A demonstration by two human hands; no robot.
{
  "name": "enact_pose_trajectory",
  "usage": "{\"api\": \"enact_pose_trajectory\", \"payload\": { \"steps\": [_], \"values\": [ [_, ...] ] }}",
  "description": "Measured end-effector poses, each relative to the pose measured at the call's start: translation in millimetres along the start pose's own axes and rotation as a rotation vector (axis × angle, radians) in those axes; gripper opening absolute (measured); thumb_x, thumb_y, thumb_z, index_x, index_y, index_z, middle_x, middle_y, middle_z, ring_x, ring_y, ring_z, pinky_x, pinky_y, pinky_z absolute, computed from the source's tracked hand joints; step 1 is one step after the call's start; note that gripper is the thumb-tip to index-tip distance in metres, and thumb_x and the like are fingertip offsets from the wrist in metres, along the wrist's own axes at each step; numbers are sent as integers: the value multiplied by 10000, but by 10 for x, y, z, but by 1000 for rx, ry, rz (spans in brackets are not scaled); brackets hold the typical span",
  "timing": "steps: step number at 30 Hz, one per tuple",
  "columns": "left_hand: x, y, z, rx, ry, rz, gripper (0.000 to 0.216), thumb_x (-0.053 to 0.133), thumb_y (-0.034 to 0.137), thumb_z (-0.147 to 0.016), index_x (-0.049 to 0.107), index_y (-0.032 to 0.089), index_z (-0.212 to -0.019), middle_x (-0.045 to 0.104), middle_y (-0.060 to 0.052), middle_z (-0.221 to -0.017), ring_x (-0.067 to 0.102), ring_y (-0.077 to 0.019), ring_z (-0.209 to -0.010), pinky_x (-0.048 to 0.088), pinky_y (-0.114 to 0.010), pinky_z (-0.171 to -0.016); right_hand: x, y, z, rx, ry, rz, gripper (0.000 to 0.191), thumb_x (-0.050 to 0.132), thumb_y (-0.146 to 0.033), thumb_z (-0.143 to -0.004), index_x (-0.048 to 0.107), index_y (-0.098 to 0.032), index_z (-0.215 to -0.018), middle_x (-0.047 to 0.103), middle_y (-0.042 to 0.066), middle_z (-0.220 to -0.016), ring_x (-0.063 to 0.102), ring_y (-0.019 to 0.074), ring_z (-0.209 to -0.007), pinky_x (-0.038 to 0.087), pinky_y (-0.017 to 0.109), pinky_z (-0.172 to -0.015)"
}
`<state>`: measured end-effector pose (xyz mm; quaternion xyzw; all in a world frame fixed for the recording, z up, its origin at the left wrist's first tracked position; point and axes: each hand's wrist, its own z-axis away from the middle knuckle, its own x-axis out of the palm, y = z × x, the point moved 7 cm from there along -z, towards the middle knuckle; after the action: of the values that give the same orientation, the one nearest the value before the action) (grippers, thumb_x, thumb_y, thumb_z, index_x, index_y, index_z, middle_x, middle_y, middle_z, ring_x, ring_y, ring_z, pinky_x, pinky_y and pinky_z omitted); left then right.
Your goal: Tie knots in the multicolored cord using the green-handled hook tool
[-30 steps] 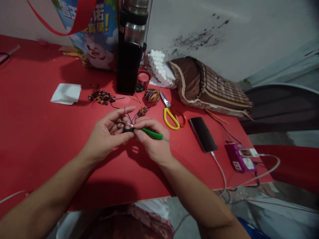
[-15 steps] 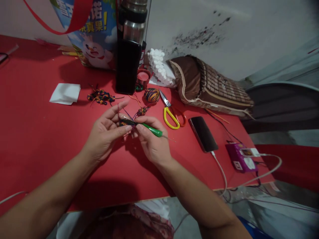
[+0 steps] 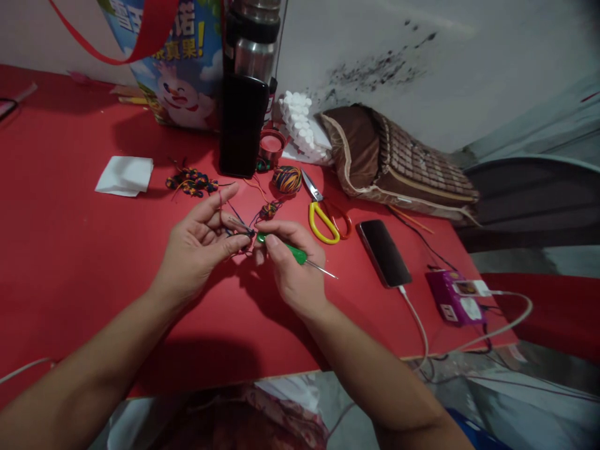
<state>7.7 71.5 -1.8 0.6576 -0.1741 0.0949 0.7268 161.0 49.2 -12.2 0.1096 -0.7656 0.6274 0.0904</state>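
My left hand point(image 3: 190, 253) pinches a small dark piece of crochet work point(image 3: 242, 235) between thumb and fingers, its index finger raised with a strand of yarn over it. In my right hand point(image 3: 296, 278) is a green-handled crochet hook point(image 3: 299, 254); its thin metal back end sticks out to the right, while the front tip is close to the work and hard to make out. Beyond the hands lie a small multicoloured yarn bundle point(image 3: 269, 210) and a yarn ball point(image 3: 287, 180). Dark-and-orange crocheted pieces point(image 3: 191, 182) rest beyond my left hand.
Scissors point(image 3: 323, 223) with yellow and red handles lie right of the yarn ball. A charging phone point(image 3: 383, 253) and a purple box point(image 3: 447, 300) are farther right. A black phone point(image 3: 242, 128) leans before a steel bottle point(image 3: 255, 59). White paper point(image 3: 124, 175) lies left; a brown cushion point(image 3: 398, 156) stands behind.
My right hand and the crochet hook have shifted slightly right, away from the left fingers. More of the hook's back end shows. The left hand keeps its pinch on the work.
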Motion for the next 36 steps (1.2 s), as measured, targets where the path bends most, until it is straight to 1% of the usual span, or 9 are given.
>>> {"api": "enact_pose_trajectory", "payload": {
  "steps": [3,7,11,15,21,25,27,33,36],
  "values": [
    [-13,-13,-4,-22,9,12,748,914,98,-746,684,212,-1448,747,17,-833,692,-112,-723,581,-196,-668,-18,23,-10,26,3,12,175,759,-404,-991,790,-277,-1109,763,-8,-884,677,122,-702,576,298,-700],
    [-4,14,6,-13,35,-5,742,907,94,-750,675,202,-1446,742,21,-813,702,-120,-729,596,-218,-707,-22,-63,-2,-1,-10,140,174,757,-411,-994,788,-276,-1100,747,-13,-824,663,125,-662,569,292,-648],
    [39,97,81,71,108,-61,777,921,127,-765,647,222,-1486,748,19,-816,690,-133,-749,607,-236,-734,20,-195,42,-113,6,347,163,719,-383,-1021,790,-290,-1133,781,17,-946,703,150,-779,618,341,-791],
    [86,72,141,56,130,-29,817,924,146,-784,603,258,-1527,749,33,-833,686,-132,-754,621,-240,-727,81,-263,105,-227,47,498,182,662,-356,-1052,772,-303,-1187,793,42,-1078,738,190,-926,634,388,-908],
    [83,-30,81,-127,56,233,759,913,59,-720,638,173,-1418,740,48,-772,699,-92,-670,605,-178,-680,92,-236,135,-257,16,421,225,671,-339,-1057,741,-343,-1270,792,34,-1139,737,175,-892,640,390,-886],
    [60,-44,56,-208,49,298,730,927,38,-679,656,146,-1349,736,38,-744,707,-118,-636,614,-201,-635,56,-172,89,-128,-8,267,259,702,-400,-1041,724,-330,-1289,790,12,-943,706,151,-705,631,345,-696],
    [52,-45,50,-224,47,311,724,935,37,-666,669,146,-1330,733,35,-742,708,-128,-635,617,-214,-622,50,-170,72,-84,-18,223,272,715,-427,-1030,729,-310,-1275,779,4,-853,706,156,-669,623,339,-645],
    [-5,-38,25,-223,60,314,630,942,19,-656,741,161,-1236,715,42,-733,653,-94,-618,574,-175,-595,14,-226,54,-52,-23,186,234,737,-434,-1015,771,-288,-1195,824,17,-893,727,146,-648,645,334,-642],
    [-35,-33,13,-224,67,339,606,952,13,-647,773,166,-1204,714,38,-724,643,-82,-615,554,-149,-577,-7,-265,53,-89,-24,208,208,735,-393,-1021,784,-294,-1197,817,7,-879,724,139,-648,647,334,-668]
  ]
}}
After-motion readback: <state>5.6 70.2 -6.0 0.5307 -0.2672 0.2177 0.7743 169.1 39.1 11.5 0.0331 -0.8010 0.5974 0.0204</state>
